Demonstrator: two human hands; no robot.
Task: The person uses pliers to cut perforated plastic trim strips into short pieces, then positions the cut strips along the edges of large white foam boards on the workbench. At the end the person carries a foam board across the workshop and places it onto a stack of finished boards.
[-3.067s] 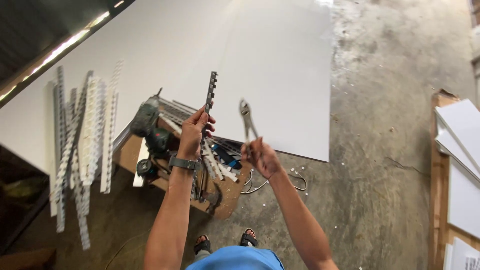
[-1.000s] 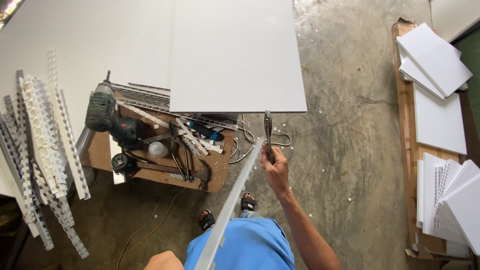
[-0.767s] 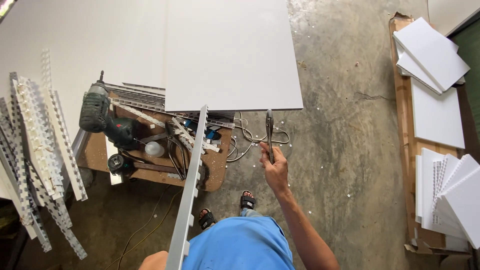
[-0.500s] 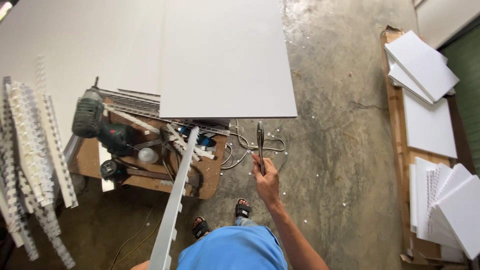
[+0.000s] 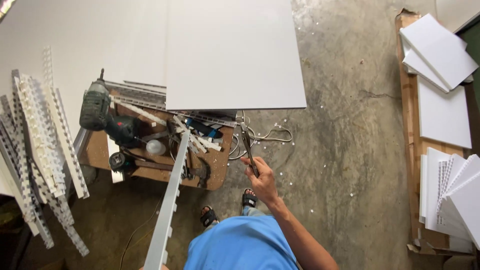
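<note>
right hand [image 5: 261, 178] fingers closed round the handles of the pliers [image 5: 247, 146], tips pointing up, above the concrete floor [image 5: 350, 165] just off the right edge of the low wooden board [image 5: 215, 167]. left hand out of frame; long notched white strip [image 5: 169, 210] rises from bottom edge over the board. drill [image 5: 100, 112] at its left end.

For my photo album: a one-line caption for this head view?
Right hand grips pliers; a notched white strip rises from below.
</note>
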